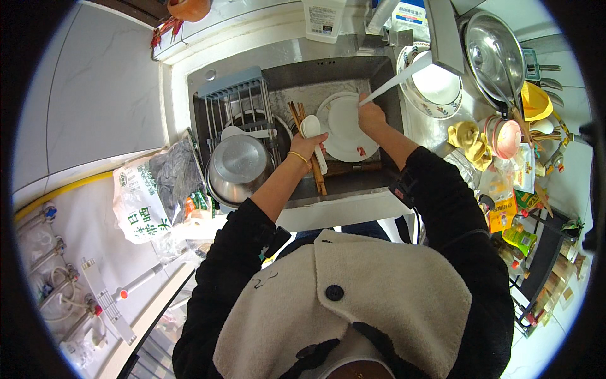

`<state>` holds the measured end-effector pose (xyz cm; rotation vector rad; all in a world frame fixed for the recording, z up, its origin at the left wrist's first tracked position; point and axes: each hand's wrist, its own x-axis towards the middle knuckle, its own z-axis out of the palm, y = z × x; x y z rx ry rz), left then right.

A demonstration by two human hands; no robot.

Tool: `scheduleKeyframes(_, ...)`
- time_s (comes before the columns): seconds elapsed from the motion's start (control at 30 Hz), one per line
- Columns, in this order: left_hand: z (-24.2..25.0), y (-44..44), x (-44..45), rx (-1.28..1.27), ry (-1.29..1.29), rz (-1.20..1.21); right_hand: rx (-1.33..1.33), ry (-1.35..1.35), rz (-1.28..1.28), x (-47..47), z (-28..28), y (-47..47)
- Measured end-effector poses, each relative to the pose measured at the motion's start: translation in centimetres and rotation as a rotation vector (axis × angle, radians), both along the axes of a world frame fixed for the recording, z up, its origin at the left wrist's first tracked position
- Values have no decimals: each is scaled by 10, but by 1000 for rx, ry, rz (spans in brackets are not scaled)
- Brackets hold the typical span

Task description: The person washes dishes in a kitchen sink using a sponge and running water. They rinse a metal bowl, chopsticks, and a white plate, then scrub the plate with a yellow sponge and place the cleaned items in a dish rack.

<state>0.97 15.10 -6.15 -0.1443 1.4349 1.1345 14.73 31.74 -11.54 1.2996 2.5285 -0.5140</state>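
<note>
My left hand (307,144) is closed around a bundle of wooden chopsticks (321,182) and white soup spoons (311,126), held over the sink (326,70). A pale stream of water (395,81) slants from the square faucet (445,38) to my right hand (371,117). That hand's fingers are curled beside the right rim of the stacked white plates (345,125); whether they grip anything is hidden. The upper plate bears a small red mark near its lower edge. Below the plates, more wooden chopsticks (350,167) lie along the near side of the basin.
A metal drain rack (241,102) spans the sink's left side, with an upturned steel bowl (239,163) in front. Patterned bowls (406,102) and a steel pan (494,57) stand at right, near a yellow cloth (470,142). A plastic food bag (137,203) lies left.
</note>
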Motion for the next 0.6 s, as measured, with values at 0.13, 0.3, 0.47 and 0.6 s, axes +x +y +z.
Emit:
scheduleKeyframes(0.13, -2, -2, -1, -19, 6, 2, 39, -35, 68, -4, 13, 0)
scheduleKeyframes(0.3, -4, -3, 0, -33, 5, 9, -183, 69, -7, 1, 39, 8)
scheduleKeyframes(0.47, -21, 0, 2, -47, -13, -10, -352, 200, -101, 9, 56, 7)
scheduleKeyframes(0.6, -31, 13, 7, 10, -59, 76, -426, 444, -170, 15, 46, 1)
